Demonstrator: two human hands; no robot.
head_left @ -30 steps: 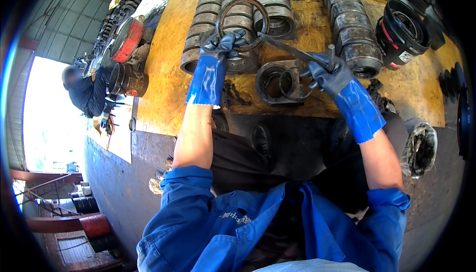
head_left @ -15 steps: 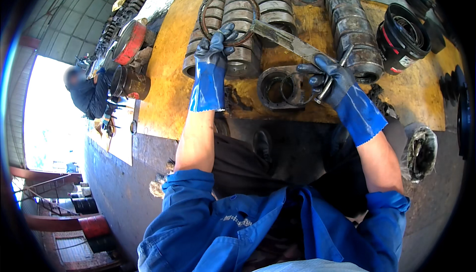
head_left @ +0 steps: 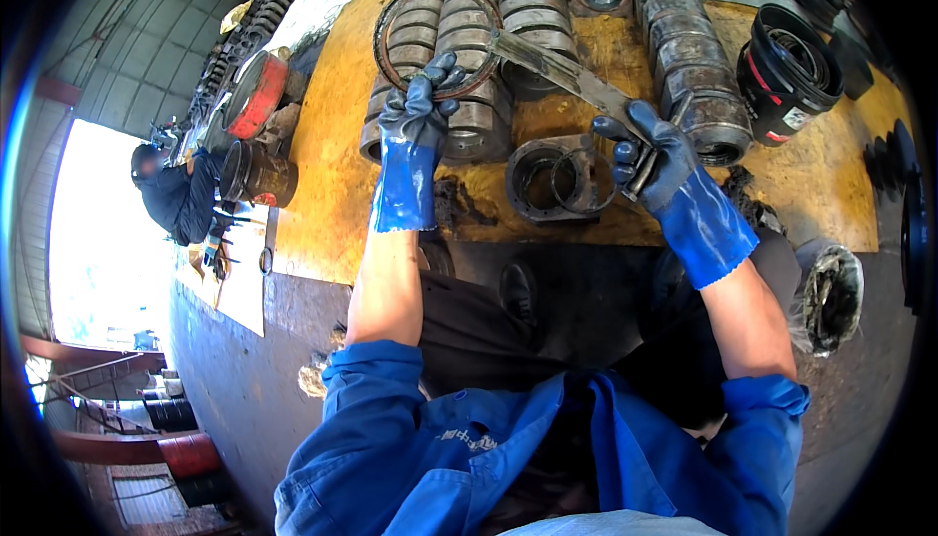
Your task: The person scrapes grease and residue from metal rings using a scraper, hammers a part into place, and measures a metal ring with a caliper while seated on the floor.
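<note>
My left hand (head_left: 420, 106), in a blue and dark coated glove, is closed on the lower edge of a large thin metal ring (head_left: 380, 45) and holds it up above the table. A long flat metal scraper blade (head_left: 565, 71) is gripped in my gloved right hand (head_left: 669, 157), and its far end meets the ring's right edge. A slim metal rod (head_left: 642, 172) also shows at my right fingers. Below and between the hands, a round dark metal housing (head_left: 523, 194) sits on the table, with a thinner ring (head_left: 557, 189) leaning at its right side.
Rows of stacked metal cylinders (head_left: 477, 130) stand beyond my hands on the yellow, stained table (head_left: 327, 160). Another row (head_left: 699, 77) is at the right, beside a black bucket (head_left: 782, 96). A dark bucket (head_left: 264, 172) and a seated person (head_left: 176, 194) are at left.
The ring and my left hand have shifted slightly left, the hand a little lower. The scraper's tip has moved slightly left and up along the ring's right edge.
</note>
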